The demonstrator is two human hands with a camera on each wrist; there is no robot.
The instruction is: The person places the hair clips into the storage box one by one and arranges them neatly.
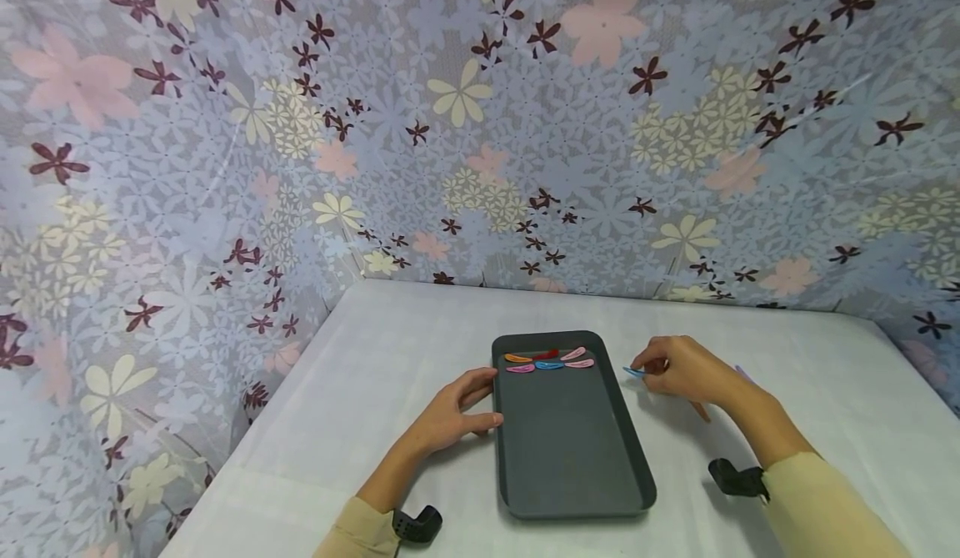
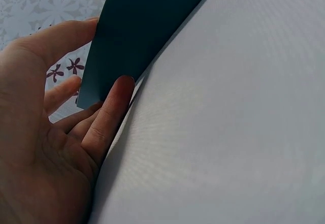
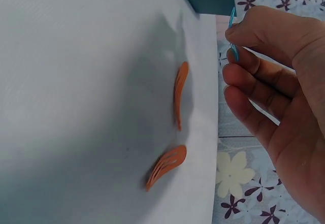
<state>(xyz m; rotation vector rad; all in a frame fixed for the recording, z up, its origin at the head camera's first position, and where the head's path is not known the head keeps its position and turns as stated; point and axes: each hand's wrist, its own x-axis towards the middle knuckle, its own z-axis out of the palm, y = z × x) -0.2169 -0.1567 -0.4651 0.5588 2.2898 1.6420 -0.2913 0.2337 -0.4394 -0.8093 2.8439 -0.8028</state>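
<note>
The right hand [image 1: 684, 368] is pinching a light blue hair clip [image 1: 634, 371] between thumb and fingertip, holding it just beside the right rim of a dark grey tray [image 1: 566, 449]; in the right wrist view the clip shows nearly edge-on and the other fingers are loosely bent. The left hand [image 1: 450, 412] grasps nothing fully: its relaxed, spread fingers rest against the tray's left side, with the thumb at the rim. Inside the tray, near its far end, six hair clips lie in two rows. From left to right, the far row has an orange clip [image 1: 517, 359], a red clip [image 1: 551, 354] and a pale pink clip [image 1: 574, 353]; the nearer row has a magenta clip [image 1: 521, 369], a blue clip [image 1: 550, 365] and a pink clip [image 1: 579, 364]. To the right of the tray, two loose orange clips [image 3: 180, 94] lie apart on the white-covered desk [image 1: 397, 333], near the right hand, and a purple clip [image 1: 742, 372] is partly hidden behind the right forearm. Both arms wear beige sleeves [image 1: 825, 500] and small black wrist devices [image 1: 417, 525]. A floral-patterned fabric [image 1: 480, 149] rises behind the desk.
</note>
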